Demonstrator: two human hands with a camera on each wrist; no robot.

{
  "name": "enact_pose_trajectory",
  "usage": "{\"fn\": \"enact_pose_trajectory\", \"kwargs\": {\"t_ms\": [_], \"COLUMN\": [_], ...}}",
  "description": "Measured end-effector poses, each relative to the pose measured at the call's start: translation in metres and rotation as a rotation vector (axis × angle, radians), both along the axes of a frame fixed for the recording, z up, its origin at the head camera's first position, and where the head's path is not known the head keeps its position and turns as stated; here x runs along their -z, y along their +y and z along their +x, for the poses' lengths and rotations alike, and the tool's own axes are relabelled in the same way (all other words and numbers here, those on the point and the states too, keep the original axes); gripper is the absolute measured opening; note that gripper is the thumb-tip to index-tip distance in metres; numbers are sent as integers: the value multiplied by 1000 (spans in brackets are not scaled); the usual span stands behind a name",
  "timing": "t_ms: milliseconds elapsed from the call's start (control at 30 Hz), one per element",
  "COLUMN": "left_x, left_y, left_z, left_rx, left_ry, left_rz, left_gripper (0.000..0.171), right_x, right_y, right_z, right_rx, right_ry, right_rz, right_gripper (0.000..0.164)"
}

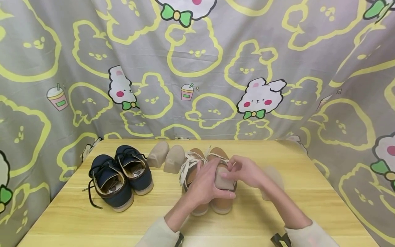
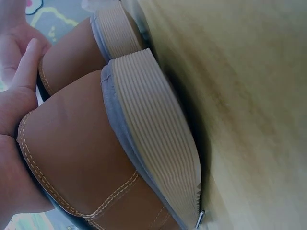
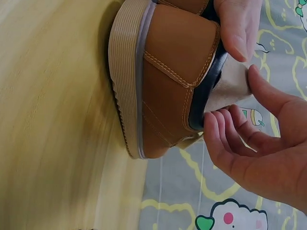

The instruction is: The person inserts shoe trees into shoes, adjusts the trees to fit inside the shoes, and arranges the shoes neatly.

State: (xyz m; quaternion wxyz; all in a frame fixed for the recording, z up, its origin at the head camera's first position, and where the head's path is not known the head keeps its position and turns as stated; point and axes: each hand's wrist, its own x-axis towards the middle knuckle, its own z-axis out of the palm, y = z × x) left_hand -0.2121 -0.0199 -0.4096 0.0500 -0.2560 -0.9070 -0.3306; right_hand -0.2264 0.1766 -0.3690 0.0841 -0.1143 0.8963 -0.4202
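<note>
Brown lace-up shoes point(image 1: 222, 206) with pale laces stand side by side, heels toward me. Set in the opening of the right one is a beige toe-shaped shoe insert point(image 1: 224, 180), its upper part sticking out past the dark collar. My right hand point(image 1: 247, 171) pinches this shoe insert point(image 3: 229, 86) between thumb and fingers, fingertips right at the collar. Bent around the same shoe's opening, my left hand point(image 1: 205, 181) grips the collar, thumb across the heel side. In the left wrist view both brown heels point(image 2: 72, 143) show ribbed cream soles.
Left on the wooden table point(image 1: 77, 226) stands a pair of navy shoes point(image 1: 121, 175) with dark laces, one lace end trailing. Two more beige inserts point(image 1: 174, 159) lie between the pairs. A faint pale shape point(image 1: 273, 181) shows by my right forearm. A patterned curtain point(image 1: 197, 68) hangs behind.
</note>
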Motion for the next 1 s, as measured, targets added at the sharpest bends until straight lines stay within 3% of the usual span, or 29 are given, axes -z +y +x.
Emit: {"fn": "enact_pose_trajectory", "kwargs": {"t_ms": [400, 1000], "left_x": [-6, -1], "left_y": [0, 1], "left_z": [-2, 0], "left_rx": [23, -17], "left_ry": [-2, 34], "left_rz": [-63, -59], "left_gripper": [119, 119], "right_x": [-3, -4], "right_y": [5, 4], "right_z": [0, 4], "right_rx": [-93, -65], "right_ry": [49, 43], "right_rz": [12, -12], "right_gripper": [27, 28]}}
